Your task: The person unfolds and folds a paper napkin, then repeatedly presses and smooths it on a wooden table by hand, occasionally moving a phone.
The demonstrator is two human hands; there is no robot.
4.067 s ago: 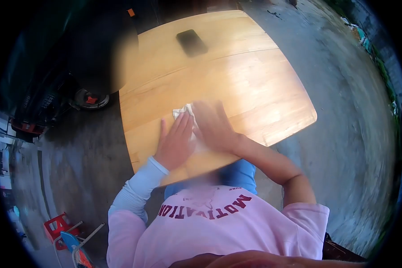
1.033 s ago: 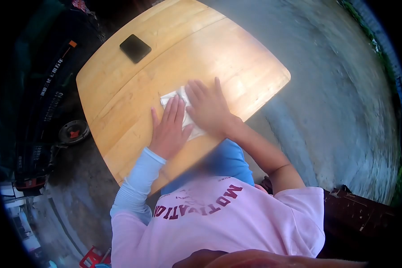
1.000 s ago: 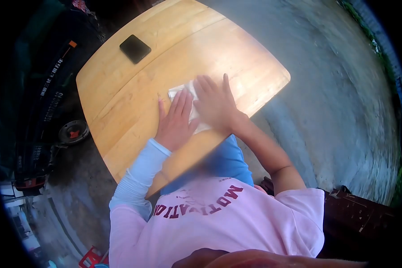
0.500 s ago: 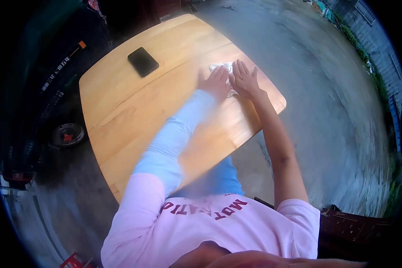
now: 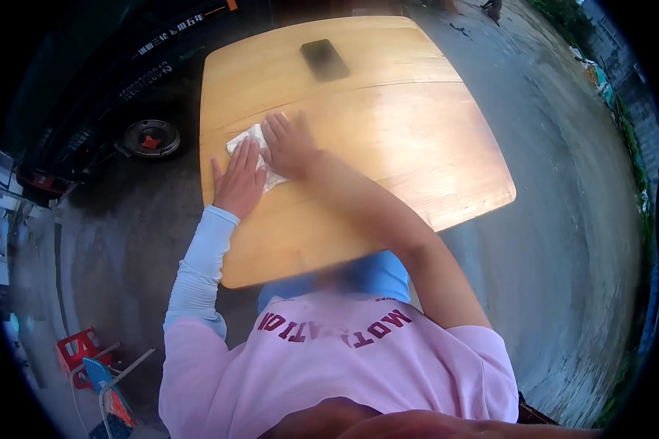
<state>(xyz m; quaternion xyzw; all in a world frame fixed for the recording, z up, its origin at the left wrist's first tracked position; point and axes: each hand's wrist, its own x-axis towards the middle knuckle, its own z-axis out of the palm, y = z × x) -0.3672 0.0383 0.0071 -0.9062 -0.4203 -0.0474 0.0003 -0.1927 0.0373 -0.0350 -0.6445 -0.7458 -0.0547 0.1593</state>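
A white cloth (image 5: 274, 179), perhaps a folded tissue, lies on the left half of the wooden table (image 5: 403, 157). My left hand (image 5: 239, 181) rests flat across its lower left part, fingers outstretched. On the cloth's upper right side lies my right hand (image 5: 291, 148), palm down with fingers extended and slightly blurred. The two hands are close together, and each covers part of the cloth. A dark smartphone (image 5: 325, 61) lies toward the table's far edge, beyond both hands.
A dark vehicle (image 5: 102, 110) with white lettering and a wheel (image 5: 151, 139) stands at the left. A red stool (image 5: 84, 355) and a blue chair-like object (image 5: 99, 373) are at lower left. Wet concrete ground (image 5: 556, 241) extends to the right.
Both hands have moved with the cloth from the table's right side to its left side. My view has shifted, so the table and phone appear farther right.
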